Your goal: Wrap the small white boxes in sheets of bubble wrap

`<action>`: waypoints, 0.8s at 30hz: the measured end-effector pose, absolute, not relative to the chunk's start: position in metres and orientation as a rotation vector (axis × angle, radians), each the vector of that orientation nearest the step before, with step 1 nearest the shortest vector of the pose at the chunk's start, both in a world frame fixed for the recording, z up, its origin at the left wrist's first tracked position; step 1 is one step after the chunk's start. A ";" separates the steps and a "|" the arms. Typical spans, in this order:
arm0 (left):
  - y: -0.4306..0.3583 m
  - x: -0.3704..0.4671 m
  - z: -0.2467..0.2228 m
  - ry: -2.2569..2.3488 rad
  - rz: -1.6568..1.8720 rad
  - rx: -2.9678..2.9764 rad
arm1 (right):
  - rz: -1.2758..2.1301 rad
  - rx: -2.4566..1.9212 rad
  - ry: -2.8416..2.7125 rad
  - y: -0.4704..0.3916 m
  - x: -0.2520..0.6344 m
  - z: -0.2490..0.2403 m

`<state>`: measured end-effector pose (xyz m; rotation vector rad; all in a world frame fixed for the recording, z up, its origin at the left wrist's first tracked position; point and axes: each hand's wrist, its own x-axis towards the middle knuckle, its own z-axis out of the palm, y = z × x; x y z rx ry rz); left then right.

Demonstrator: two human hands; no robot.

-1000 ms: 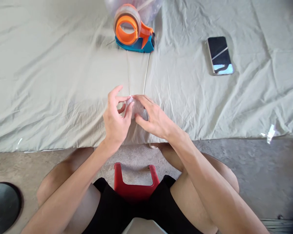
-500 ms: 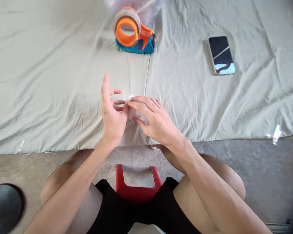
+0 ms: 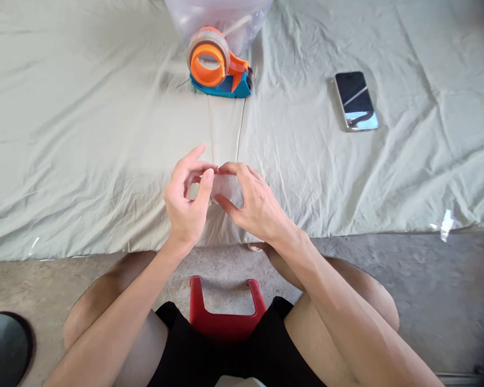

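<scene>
A small translucent plastic piece (image 3: 226, 186) is held between my hands just above the cloth's near edge. My right hand (image 3: 252, 200) grips it from the right, thumb below and bent fingers above. At its left edge, my left hand (image 3: 189, 196) has its thumb and curled fingertips drawn close together, with one finger raised. The fingertips of both hands nearly meet at the piece's upper left corner. Its exact kind is unclear, since the fingers cover part of it.
An orange and blue tape dispenser (image 3: 221, 64) stands at the back, before a clear plastic bag (image 3: 242, 24). To the right lies a phone (image 3: 355, 102) on the wrinkled grey cloth (image 3: 105, 134). Tape scraps (image 3: 447, 224) cling to the front edge. A red stool (image 3: 228, 322) is below me.
My left fingers have curled in from a spread pose, and the left thumb has lifted and turned upward. My right hand has kept its grip. The view has shifted slightly.
</scene>
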<state>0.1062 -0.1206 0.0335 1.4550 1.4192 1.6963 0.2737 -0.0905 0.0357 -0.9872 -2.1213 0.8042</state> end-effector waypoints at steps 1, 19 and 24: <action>-0.121 0.107 0.033 1.422 1.688 1.411 | 0.795 -0.994 -2.129 -0.090 0.273 0.036; -0.113 0.099 0.050 1.292 1.818 1.182 | 0.812 -0.934 -2.101 -0.087 0.273 0.032; -0.111 0.091 0.044 1.407 1.735 1.282 | 0.810 -0.911 -2.079 -0.086 0.273 0.030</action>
